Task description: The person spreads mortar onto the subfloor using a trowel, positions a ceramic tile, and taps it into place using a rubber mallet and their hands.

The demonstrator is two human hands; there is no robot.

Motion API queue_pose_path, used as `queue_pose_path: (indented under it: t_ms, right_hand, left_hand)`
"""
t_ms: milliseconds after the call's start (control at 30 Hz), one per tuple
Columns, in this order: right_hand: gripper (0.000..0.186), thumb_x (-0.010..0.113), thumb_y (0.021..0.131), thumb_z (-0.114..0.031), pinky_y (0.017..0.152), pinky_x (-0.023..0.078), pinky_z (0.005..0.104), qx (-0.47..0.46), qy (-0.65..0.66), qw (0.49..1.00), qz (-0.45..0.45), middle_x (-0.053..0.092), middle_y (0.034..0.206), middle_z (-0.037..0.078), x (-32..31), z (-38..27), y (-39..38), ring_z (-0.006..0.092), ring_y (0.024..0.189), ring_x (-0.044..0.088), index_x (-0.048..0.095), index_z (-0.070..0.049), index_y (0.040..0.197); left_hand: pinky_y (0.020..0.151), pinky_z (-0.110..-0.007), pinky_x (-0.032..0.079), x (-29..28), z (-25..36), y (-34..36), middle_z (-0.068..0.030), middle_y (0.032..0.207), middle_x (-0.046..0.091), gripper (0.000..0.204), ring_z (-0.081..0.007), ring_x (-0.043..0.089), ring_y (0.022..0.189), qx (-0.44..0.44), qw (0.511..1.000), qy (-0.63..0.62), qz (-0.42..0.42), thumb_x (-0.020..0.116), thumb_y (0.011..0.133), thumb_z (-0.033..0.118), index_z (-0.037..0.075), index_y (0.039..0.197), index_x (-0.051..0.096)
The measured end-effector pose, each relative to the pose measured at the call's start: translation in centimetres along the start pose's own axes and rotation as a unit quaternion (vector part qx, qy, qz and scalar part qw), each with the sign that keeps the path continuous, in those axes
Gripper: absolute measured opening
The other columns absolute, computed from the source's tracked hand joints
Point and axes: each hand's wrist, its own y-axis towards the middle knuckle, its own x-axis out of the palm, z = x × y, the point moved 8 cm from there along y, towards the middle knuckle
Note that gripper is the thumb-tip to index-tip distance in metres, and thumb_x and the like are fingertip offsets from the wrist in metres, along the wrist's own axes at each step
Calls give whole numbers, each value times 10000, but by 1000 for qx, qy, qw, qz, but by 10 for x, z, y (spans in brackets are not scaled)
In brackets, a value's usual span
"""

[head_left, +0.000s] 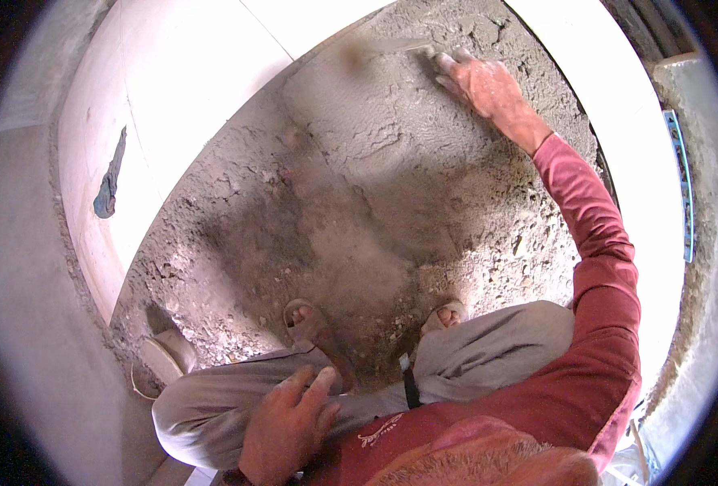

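Observation:
My right hand (488,87) reaches far forward with its fingers closed round the handle end of a trowel. The trowel's thin blade (395,44) points left and lies nearly flat against a bed of wet grey mortar (367,121). Part of the blade blends into the mortar. Under the hand the mortar is smoothed toward the left and rough toward the right. My left hand (290,425) rests on my left thigh, fingers somewhat apart, holding nothing.
Large white tiles (189,73) border the mortar at the left, and a white tiled strip (642,186) at the right. A dark rag-like scrap (110,182) lies on the left tiles. A small bucket (169,356) stands beside my left knee. Loose rubble (213,312) surrounds my feet.

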Motion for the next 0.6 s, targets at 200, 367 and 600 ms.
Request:
queue_pose_path:
  t_ms: [200, 367, 600]
  right_hand:
    - [353, 405, 1091, -220, 616, 648, 370, 134, 131, 982, 23, 645, 1038, 257, -4, 45, 25, 279, 746, 719, 477, -24, 1375]
    - [438, 440, 1079, -341, 662, 642, 364, -15, 238, 969, -64, 658, 1035, 211, -26, -36, 6, 241, 764, 694, 475, -29, 1384]
    - [563, 412, 1051, -523, 753, 610, 403, 21, 533, 798, -282, 644, 1141, 192, -19, -10, -2, 246, 819, 668, 547, -60, 1341]
  left_hand:
    - [957, -466, 517, -1, 4, 5, -206, 1365, 582, 464, -405, 606, 1181, -9, 1000, 12, -13, 647, 961, 209, 107, 1402, 547]
    - [935, -467, 527, 2, 2, 7, -216, 1324, 599, 466, -410, 613, 1159, 7, 1000, 9, 20, 645, 966, 223, 119, 1408, 544]
    - [916, -474, 533, 3, 0, 10, -220, 1337, 592, 467, -424, 614, 1154, -10, 1000, 12, 0, 644, 965, 223, 118, 1409, 542]
